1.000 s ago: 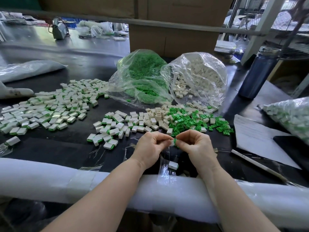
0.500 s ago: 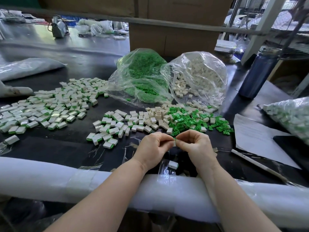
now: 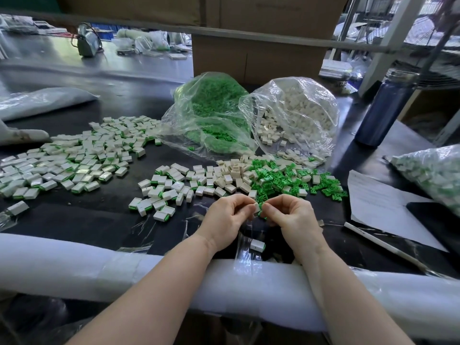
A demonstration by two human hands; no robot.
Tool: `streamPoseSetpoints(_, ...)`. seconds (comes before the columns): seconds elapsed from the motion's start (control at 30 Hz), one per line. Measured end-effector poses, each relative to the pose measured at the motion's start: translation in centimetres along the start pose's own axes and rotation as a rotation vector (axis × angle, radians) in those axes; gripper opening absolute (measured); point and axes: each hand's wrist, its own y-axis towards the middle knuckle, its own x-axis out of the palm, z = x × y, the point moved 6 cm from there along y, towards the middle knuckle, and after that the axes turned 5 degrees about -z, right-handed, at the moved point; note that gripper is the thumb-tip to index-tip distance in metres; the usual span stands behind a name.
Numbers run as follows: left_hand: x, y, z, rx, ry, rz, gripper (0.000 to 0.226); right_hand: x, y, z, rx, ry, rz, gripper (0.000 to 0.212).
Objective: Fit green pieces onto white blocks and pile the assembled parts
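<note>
Since the earlier frames, both hands have stayed near the bench's front edge, though the small white block (image 3: 256,207) now shows more plainly between them, with less green visible. Left hand (image 3: 227,220): fingers curled, tips pinching the block's left end. Right hand (image 3: 291,216): fingers curled, pinching the right side, where a sliver of the green piece (image 3: 260,214) shows below the block; whether it is fully seated cannot be told.

One assembled part (image 3: 257,245), a glossy white rectangle with a green end, lies on crinkled clear film just below the hands. Beyond them, loose green pieces (image 3: 286,181), angular and matte, mingle with plain cream blocks (image 3: 231,173). Assembled parts (image 3: 74,158) spread in a broad flat pile toward the bench's left edge, with a smaller cluster (image 3: 161,192) nearer the middle.

Toward the far edge, two crumpled transparent bags lean together: a green-filled bag (image 3: 211,113) and a white-filled bag (image 3: 298,113). A dark blue cylindrical bottle (image 3: 383,110) stands at the right; a white paper sheet (image 3: 378,205) lies flat nearby. White foam padding (image 3: 99,267), rounded, wraps the front edge of the black bench (image 3: 74,220).
</note>
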Motion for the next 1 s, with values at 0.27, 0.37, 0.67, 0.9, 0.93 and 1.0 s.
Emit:
streamPoseSetpoints(0.27, 0.2, -0.3, 0.1, -0.012, 0.129, -0.022, 0.019, 0.4, 0.1, 0.3, 0.034, -0.138, -0.060, 0.021)
streamPoseSetpoints(0.37, 0.3, -0.5, 0.7, 0.058, 0.252, -0.014, 0.021, 0.5, 0.0, 0.2, 0.030, -0.194, -0.098, 0.022)
streamPoseSetpoints(0.67, 0.1, -0.4, 0.5, -0.016, 0.032, 0.038, 0.019, 0.3, -0.2, -0.4, -0.031, 0.019, -0.042, 0.012)
streamPoseSetpoints(0.9, 0.0, -0.5, 0.6, -0.027, 0.004, 0.020, 0.009, 0.4, -0.4, -0.7, -0.066, 0.033, -0.066, 0.017)
streamPoseSetpoints(0.93, 0.0, -0.5, 0.6, -0.029, -0.004, 0.014, 0.008, 0.4, -0.4, -0.7, -0.069, 0.036, -0.077, 0.017)
streamPoseSetpoints(1.0, -0.1, -0.5, 0.7, -0.031, -0.048, 0.007, 0.009, 0.6, -0.4, -0.7, -0.067, 0.055, -0.101, 0.022)
